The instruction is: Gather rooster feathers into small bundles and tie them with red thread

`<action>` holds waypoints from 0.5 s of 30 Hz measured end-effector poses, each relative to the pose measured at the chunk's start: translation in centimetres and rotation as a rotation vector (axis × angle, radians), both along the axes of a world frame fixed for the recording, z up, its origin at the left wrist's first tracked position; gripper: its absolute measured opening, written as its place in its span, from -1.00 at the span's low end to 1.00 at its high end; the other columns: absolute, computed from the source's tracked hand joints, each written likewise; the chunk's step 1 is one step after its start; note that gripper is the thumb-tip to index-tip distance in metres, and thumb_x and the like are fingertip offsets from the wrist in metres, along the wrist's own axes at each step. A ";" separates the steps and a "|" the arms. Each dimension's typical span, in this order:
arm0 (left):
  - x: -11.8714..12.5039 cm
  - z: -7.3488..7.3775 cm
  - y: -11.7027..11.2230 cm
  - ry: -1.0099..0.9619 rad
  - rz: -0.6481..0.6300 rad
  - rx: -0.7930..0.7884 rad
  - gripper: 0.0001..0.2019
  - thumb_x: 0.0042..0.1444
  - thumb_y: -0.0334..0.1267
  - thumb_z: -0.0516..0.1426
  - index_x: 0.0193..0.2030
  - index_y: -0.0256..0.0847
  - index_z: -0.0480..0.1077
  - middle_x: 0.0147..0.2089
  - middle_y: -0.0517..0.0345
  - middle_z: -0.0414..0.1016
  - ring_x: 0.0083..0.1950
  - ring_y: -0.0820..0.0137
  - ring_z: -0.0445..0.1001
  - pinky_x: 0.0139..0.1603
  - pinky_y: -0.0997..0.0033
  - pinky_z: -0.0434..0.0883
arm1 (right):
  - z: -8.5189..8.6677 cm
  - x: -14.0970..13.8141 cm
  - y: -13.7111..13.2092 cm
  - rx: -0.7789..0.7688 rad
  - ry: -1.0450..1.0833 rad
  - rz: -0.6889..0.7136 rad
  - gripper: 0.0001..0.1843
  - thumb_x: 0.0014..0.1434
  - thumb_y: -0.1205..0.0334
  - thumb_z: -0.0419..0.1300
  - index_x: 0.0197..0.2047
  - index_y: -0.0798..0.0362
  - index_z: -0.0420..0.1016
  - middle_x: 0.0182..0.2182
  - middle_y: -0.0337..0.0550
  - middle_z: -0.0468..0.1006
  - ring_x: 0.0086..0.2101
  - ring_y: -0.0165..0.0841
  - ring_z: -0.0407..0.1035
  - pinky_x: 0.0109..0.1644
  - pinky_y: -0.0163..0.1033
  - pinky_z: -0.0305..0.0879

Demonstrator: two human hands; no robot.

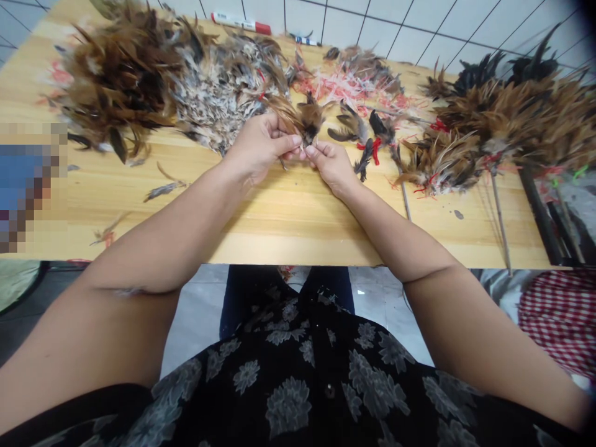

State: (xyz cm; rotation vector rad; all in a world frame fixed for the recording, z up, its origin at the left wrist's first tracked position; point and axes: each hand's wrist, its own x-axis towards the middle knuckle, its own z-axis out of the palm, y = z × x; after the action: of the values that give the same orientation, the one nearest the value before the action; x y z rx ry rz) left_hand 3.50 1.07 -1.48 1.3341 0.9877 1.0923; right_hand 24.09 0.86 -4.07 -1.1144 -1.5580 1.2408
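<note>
Both hands meet over the middle of the wooden table. My left hand is closed, with brown feathers fanning up from between its thumb and fingers. My right hand pinches the lower end of the same small feather bunch, its fingertips close to the left ones. The quill ends lie between the fingertips and are partly hidden. Behind my left hand spreads a pile of grey-white feathers. Dark loose feathers and red ties lie just beyond my right hand.
A heap of brown feathers stands at the left. Pink and red string lies at the back, near a red-capped marker and a blue marker. Feather dusters on thin sticks fill the right side. A checked cloth hangs below.
</note>
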 end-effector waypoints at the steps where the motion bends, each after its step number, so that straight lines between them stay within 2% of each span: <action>1: 0.1 0.0 0.0 -0.017 0.009 0.004 -0.39 0.02 0.03 0.84 -0.20 -0.03 0.53 -0.18 0.16 0.76 0.03 0.13 0.78 0.09 0.07 0.68 | 0.0 0.0 0.0 -0.002 0.001 0.000 -0.52 0.66 -0.14 0.55 -0.19 0.03 0.69 -0.30 -0.24 0.59 -0.16 -0.33 0.47 0.09 -0.20 0.51; 6: 0.3 -0.4 0.0 0.001 0.009 0.045 -0.45 0.22 -0.04 0.78 -0.18 -0.03 0.50 -0.20 0.18 0.72 -0.02 0.12 0.76 0.13 0.00 0.65 | -0.7 0.2 0.4 0.028 0.007 0.030 -0.49 0.69 -0.19 0.52 -0.15 0.06 0.72 -0.25 -0.22 0.64 -0.15 -0.35 0.49 0.07 -0.20 0.49; 10: 0.8 -1.0 0.1 0.022 0.023 0.076 -0.41 0.21 0.01 0.79 -0.16 -0.03 0.46 -0.22 0.21 0.70 -0.04 0.15 0.72 0.18 -0.02 0.65 | -1.0 0.3 0.6 0.057 -0.010 0.052 -0.45 0.65 -0.25 0.55 -0.19 0.03 0.67 -0.27 -0.24 0.59 -0.16 -0.34 0.46 0.07 -0.20 0.48; 15: 1.4 -1.4 0.3 0.026 0.130 0.132 -0.46 0.17 -0.26 0.71 -0.16 0.00 0.39 -0.23 0.27 0.64 -0.12 0.20 0.60 0.10 0.03 0.54 | -0.9 0.3 0.5 0.038 -0.043 0.042 -0.49 0.64 -0.11 0.59 -0.24 -0.01 0.56 -0.33 -0.28 0.48 -0.18 -0.33 0.41 0.04 -0.20 0.43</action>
State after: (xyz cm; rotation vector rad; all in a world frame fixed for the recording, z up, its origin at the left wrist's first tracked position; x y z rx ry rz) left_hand 4.93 1.35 -2.93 1.4089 1.0483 1.2597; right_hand 24.38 1.40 -4.94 -1.0955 -1.6387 1.2174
